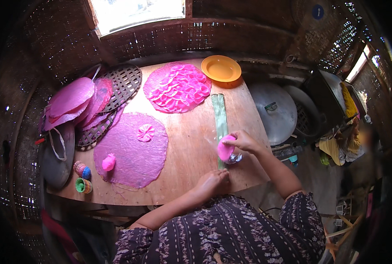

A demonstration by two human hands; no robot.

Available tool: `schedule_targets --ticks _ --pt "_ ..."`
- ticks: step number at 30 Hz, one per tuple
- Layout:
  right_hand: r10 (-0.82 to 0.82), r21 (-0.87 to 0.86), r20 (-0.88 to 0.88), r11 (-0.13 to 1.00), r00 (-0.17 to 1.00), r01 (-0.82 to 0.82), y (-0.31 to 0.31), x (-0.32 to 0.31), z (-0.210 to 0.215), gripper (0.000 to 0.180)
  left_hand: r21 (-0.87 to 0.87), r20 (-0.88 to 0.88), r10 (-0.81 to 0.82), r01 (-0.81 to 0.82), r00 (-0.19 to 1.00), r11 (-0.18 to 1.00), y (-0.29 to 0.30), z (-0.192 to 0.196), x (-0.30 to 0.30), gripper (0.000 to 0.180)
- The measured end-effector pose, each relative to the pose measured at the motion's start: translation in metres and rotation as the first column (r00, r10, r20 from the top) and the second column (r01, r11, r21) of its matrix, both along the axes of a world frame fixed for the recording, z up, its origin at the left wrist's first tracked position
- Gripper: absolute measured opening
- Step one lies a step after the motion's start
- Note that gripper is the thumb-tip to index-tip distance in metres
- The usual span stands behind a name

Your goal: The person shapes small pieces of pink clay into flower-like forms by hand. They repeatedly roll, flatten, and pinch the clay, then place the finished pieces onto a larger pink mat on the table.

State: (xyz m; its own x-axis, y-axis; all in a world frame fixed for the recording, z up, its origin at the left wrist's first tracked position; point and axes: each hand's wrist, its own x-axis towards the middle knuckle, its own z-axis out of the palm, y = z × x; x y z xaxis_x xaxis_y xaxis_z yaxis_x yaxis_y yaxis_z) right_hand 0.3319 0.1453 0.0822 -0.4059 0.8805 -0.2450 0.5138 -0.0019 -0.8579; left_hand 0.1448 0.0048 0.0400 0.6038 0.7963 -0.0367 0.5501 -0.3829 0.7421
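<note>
My right hand [244, 141] holds a folded pink wafer piece [225, 148] inside a clear plastic bag [232, 157] near the right edge of the wooden table [191, 145]. My left hand [212, 181] rests on the table's near edge, fingers curled, beside the lower end of a long green leaf strip [220, 116]. Whether it grips anything is hidden. A large round pink sheet [132, 149] lies to the left with a small pleated pink rosette [145, 132] and a rolled pink piece [109, 163] on it.
A pile of pink pleated pieces [178, 87] lies on another sheet at the back. An orange bowl [221, 68] stands behind it. Stacked pink sheets [73, 101] rest on woven trays [121, 83]. Thread spools [82, 178] sit at the left edge. A metal lid [273, 112] lies right.
</note>
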Motion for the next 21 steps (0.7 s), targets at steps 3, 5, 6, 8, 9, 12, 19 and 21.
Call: schedule_targets --ticks 3,5,6,8,9,12,19,21 --pt "-0.064 0.223 0.355 0.975 0.933 -0.018 -0.007 -0.003 -0.027 0.052 0.275 -0.099 -0.026 0.053 0.995 0.960 -0.014 -0.003 0.006 0.038" --pt "-0.062 0.432 0.545 0.875 0.836 -0.217 -0.018 -0.003 -0.032 0.061 0.390 -0.137 -0.010 0.063 0.991 0.919 -0.016 -0.008 0.009 0.036" --pt "-0.095 0.506 0.636 0.801 0.766 -0.321 -0.024 -0.003 -0.032 0.065 0.399 -0.160 -0.003 0.067 0.987 0.914 -0.017 -0.010 0.011 0.036" --pt "-0.050 0.432 0.677 0.835 0.734 -0.341 -0.031 -0.003 -0.030 0.083 0.431 -0.238 0.007 0.099 0.971 0.897 -0.019 -0.012 0.014 0.037" --pt "-0.058 0.462 0.662 0.817 0.747 -0.345 -0.035 -0.003 -0.029 0.086 0.455 -0.289 0.013 0.126 0.957 0.881 -0.019 -0.013 0.016 0.037" --pt "-0.105 0.536 0.647 0.767 0.755 -0.352 -0.041 0.000 -0.034 0.098 0.393 -0.398 -0.003 0.174 0.917 0.903 -0.019 -0.012 0.020 0.041" --pt "-0.160 0.531 0.705 0.764 0.691 -0.366 -0.022 0.007 -0.057 0.108 0.322 -0.384 -0.059 0.193 0.921 0.927 -0.012 -0.009 0.021 0.041" --pt "-0.153 0.525 0.693 0.777 0.705 -0.347 -0.003 0.007 -0.059 0.108 0.343 -0.419 -0.058 0.218 0.906 0.914 -0.012 -0.011 0.022 0.039"
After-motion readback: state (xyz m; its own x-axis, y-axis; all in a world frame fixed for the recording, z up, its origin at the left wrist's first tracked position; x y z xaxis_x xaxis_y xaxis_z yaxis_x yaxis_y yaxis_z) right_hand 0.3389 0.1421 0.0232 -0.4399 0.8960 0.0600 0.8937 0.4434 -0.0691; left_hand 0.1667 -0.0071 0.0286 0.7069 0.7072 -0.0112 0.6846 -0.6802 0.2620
